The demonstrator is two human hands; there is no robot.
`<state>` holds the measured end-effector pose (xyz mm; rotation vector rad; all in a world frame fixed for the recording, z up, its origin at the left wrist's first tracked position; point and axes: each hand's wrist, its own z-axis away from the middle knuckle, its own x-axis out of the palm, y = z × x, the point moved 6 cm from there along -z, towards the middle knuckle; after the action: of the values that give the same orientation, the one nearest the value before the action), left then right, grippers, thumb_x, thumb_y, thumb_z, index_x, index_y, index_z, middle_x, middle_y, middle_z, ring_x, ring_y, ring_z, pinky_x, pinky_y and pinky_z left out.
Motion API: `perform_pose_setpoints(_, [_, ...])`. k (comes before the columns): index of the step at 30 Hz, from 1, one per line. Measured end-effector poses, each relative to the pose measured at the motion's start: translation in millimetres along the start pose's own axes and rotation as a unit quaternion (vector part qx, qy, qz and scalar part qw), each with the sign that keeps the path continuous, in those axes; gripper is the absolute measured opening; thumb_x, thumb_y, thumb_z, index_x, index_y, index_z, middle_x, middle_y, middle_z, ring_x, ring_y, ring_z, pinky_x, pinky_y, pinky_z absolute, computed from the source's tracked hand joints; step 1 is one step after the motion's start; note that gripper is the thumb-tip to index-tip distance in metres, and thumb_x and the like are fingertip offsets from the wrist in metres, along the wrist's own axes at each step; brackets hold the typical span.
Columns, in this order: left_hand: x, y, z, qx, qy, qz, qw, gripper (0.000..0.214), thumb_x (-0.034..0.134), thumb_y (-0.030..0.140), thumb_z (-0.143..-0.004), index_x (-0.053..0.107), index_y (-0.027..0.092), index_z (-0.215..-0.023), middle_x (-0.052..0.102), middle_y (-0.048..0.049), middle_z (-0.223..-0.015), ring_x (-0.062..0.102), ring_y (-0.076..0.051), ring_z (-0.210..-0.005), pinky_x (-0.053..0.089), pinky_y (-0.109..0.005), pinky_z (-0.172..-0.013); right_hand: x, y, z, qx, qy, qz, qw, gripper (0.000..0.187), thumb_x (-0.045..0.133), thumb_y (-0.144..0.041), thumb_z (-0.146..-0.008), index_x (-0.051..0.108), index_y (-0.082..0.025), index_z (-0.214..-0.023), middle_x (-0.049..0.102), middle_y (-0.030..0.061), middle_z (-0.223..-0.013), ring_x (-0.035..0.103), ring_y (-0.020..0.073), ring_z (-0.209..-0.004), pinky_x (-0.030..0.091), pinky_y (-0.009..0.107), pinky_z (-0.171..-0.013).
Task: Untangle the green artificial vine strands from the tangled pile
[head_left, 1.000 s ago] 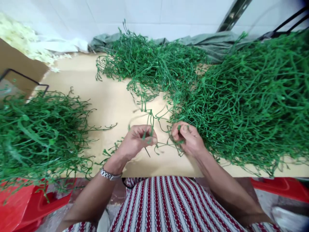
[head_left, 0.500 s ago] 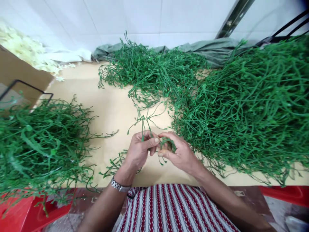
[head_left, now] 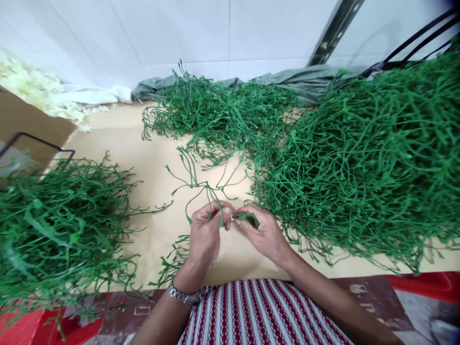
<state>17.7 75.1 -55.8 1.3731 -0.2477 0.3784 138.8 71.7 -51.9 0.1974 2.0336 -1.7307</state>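
My left hand (head_left: pixel 209 229) is closed, thumb against fingers, on a branching green plastic stem (head_left: pixel 206 185) whose thin arms spread out above the knuckles. Close beside it, my right hand (head_left: pixel 264 234) pinches a small bunch of green stem pieces (head_left: pixel 247 219), partly curled inside the palm. The fingertips of both hands nearly meet; whether the two pieces touch there cannot be made out. A few loose stems (head_left: pixel 176 261) lie by my left wrist, partly hidden behind the forearm.
Large heaps of green stems lie at the right (head_left: pixel 366 167), the back (head_left: pixel 223 108) and the left (head_left: pixel 68 225) of the tan table (head_left: pixel 154 158). A cardboard box (head_left: pixel 34 124) and pale yellow petals (head_left: pixel 27 86) are at the far left. Grey-green cloth (head_left: pixel 305 81) runs along the wall.
The branching stem in my left hand has turned and fanned out further to the left. The pieces in my right hand sit tighter in the fingers. The view has shifted slightly.
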Motion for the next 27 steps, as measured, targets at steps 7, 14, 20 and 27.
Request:
perform_pose_setpoints(7, [10.5, -11.5, -0.2, -0.163, -0.073, 0.128, 0.976, 0.024, 0.067, 0.029, -0.067, 0.052, 0.012, -0.06, 0.058, 0.0009, -0.052, 0.035, -0.001, -0.032, 0.026, -0.015, -0.035, 5.8, 1.7, 0.5, 0.004, -0.085, -0.063, 0.994, 0.015, 0.05, -0.026, -0.082, 0.056, -0.016, -0.074, 0.054, -0.002, -0.063, 0.049, 0.0103, -0.058, 0.038, 0.021, -0.057])
perform_pose_setpoints(14, [8.0, -15.9, 3.7, -0.242, -0.086, 0.132, 0.957, 0.029, 0.071, 0.027, -0.061, 0.047, 0.013, -0.054, 0.038, 0.0085, -0.038, 0.022, 0.001, -0.026, 0.015, -0.013, -0.028, 11.1, -20.7, 5.3, -0.147, -0.261, -0.128, 0.945, 0.017, 0.048, -0.025, -0.083, 0.057, -0.017, -0.071, 0.056, 0.0001, -0.065, 0.052, 0.0114, -0.061, 0.041, 0.023, -0.06])
perform_pose_setpoints(20, [-5.3, -4.9, 2.5, -0.206, -0.065, 0.016, 0.976, 0.026, 0.066, 0.03, -0.067, 0.047, 0.014, -0.059, 0.047, 0.0056, -0.043, 0.03, -0.001, -0.029, 0.016, -0.015, -0.032, -21.2, -32.3, 2.6, -0.169, -0.192, -0.02, 0.967, 0.014, 0.046, -0.015, -0.083, 0.059, -0.018, -0.08, 0.052, 0.0055, -0.081, 0.051, 0.016, -0.08, 0.042, 0.03, -0.071])
perform_pose_setpoints(27, [-9.9, 7.0, -1.3, -0.055, -0.033, -0.24, 0.969, 0.028, 0.054, 0.028, -0.076, 0.048, 0.014, -0.053, 0.047, 0.0032, -0.048, 0.032, -0.004, -0.036, 0.023, -0.019, -0.04, -68.1, -33.4, 11.4, -0.15, -0.09, 0.146, 0.974, 0.013, 0.046, -0.013, -0.08, 0.056, -0.02, -0.079, 0.034, 0.0078, -0.136, 0.026, 0.0309, -0.124, 0.026, 0.052, -0.096])
